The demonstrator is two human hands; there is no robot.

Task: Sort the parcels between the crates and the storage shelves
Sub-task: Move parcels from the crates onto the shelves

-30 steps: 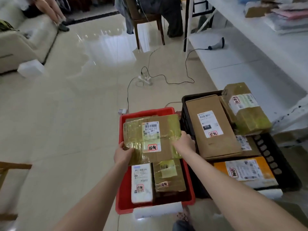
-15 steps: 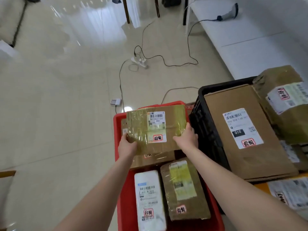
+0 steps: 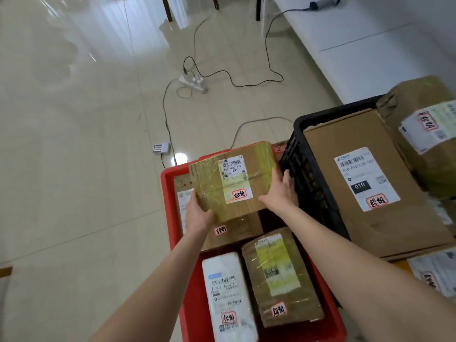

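A taped brown parcel (image 3: 229,178) with a white label hangs over the far end of the red crate (image 3: 167,183). My left hand (image 3: 197,213) grips its near left corner, thumb on top. My right hand (image 3: 281,193) holds its right edge, fingers spread along the side. Under it lies a flat cardboard parcel (image 3: 237,235). Nearer me the crate holds a white parcel (image 3: 227,297) and a taped brown parcel (image 3: 278,275). To the right, the black crate (image 3: 308,174) carries a large cardboard box (image 3: 370,183).
A taped brown box (image 3: 424,124) rests at the far right on the black crate's load. A power strip (image 3: 193,82) with black cables and a small charger (image 3: 161,147) lie on the tiled floor beyond the crates. A low white shelf (image 3: 357,45) runs along the right.
Both hands keep hold of the taped parcel, which sits a little higher and farther over the crate's far end. The camera has tilted down and come closer to the crates.
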